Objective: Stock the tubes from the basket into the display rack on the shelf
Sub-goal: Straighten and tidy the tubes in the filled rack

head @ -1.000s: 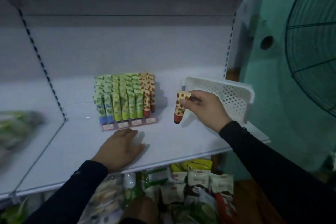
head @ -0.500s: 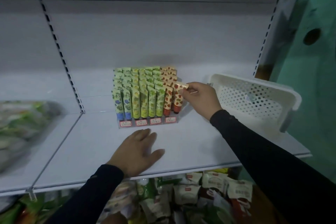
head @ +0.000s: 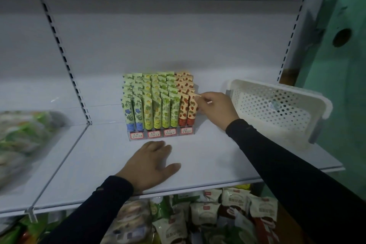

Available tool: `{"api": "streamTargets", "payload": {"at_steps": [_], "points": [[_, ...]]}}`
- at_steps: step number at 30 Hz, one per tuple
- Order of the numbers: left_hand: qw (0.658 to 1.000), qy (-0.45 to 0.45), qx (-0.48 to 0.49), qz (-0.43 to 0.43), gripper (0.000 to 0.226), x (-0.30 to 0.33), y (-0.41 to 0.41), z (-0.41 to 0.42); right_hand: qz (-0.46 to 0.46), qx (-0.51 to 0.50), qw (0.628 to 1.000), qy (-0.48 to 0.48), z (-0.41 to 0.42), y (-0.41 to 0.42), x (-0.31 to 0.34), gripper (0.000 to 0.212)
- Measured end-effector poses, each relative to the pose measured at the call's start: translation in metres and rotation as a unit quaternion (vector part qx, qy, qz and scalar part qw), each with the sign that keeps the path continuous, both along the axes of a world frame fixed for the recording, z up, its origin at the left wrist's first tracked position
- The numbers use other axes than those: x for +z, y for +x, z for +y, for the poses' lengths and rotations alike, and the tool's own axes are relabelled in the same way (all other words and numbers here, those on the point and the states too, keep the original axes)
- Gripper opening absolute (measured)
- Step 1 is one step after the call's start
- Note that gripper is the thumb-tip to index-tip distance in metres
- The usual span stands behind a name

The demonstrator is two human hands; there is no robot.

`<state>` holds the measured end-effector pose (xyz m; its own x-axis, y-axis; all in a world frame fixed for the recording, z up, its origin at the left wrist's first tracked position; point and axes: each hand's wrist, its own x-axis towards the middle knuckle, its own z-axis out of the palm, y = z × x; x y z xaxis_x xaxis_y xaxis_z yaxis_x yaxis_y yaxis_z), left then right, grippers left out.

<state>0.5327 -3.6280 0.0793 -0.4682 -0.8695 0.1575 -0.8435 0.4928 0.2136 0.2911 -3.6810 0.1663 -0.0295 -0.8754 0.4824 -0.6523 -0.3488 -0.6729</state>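
Note:
A clear display rack (head: 161, 134) with red price labels stands on the white shelf (head: 208, 156), filled with upright tubes in blue, green, yellow and red patterns. My right hand (head: 215, 108) pinches the flat top of a red strawberry tube (head: 192, 109) standing in the rack's front right slot. My left hand (head: 150, 164) lies flat on the shelf just in front of the rack, fingers spread, holding nothing. A white perforated basket (head: 277, 105) sits tilted to the right of the rack; its inside shows no tubes.
Slotted shelf uprights (head: 63, 53) rise at the left and right. Blurred green packets (head: 23, 136) lie on the left shelf section. Snack packets (head: 213, 212) fill the shelf below. A green wall (head: 348, 65) stands to the right.
My right hand carried the red tube from near the basket leftward and set it into the rack's front right slot. The left hand stayed flat on the shelf. The camera moved closer.

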Motion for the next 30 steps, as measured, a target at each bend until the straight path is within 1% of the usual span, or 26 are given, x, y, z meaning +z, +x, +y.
{"api": "streamTargets", "payload": {"at_steps": [3,6,10,14,18,23,26,30], "points": [[1.0,-0.009,0.006,0.013,0.08,-0.0027,0.0011,-0.001,-0.013,-0.011,1.0,-0.006,-0.0009,0.0013,0.0003,0.026],[1.0,-0.014,0.003,0.023,0.081,-0.0046,0.0011,-0.0011,-0.013,-0.02,0.999,-0.021,-0.0006,0.003,-0.0005,0.024],[0.999,-0.027,0.0,0.034,0.084,-0.0054,0.0007,-0.0001,-0.021,-0.022,0.999,-0.039,0.0012,0.0051,-0.0011,0.026],[0.999,-0.028,-0.002,0.033,0.085,-0.0068,0.0008,0.0004,-0.009,-0.023,0.999,-0.045,0.0001,0.0049,-0.0005,0.029],[0.999,-0.028,0.002,0.03,0.086,-0.0065,-0.0004,0.001,0.025,-0.023,0.999,-0.042,-0.0022,0.0036,0.0017,0.03],[0.998,-0.053,0.001,0.029,0.085,-0.0063,-0.0017,0.0022,0.064,-0.02,0.997,-0.042,-0.0058,0.0049,0.0042,0.031],[0.999,-0.039,0.002,0.021,0.088,-0.0068,-0.0013,0.0016,0.07,-0.021,0.997,-0.039,-0.0066,0.0051,0.0052,0.032],[0.998,-0.049,0.002,0.026,0.085,-0.0071,-0.002,0.0023,0.065,-0.018,0.997,-0.035,-0.0063,0.0058,0.0068,0.031]]}}
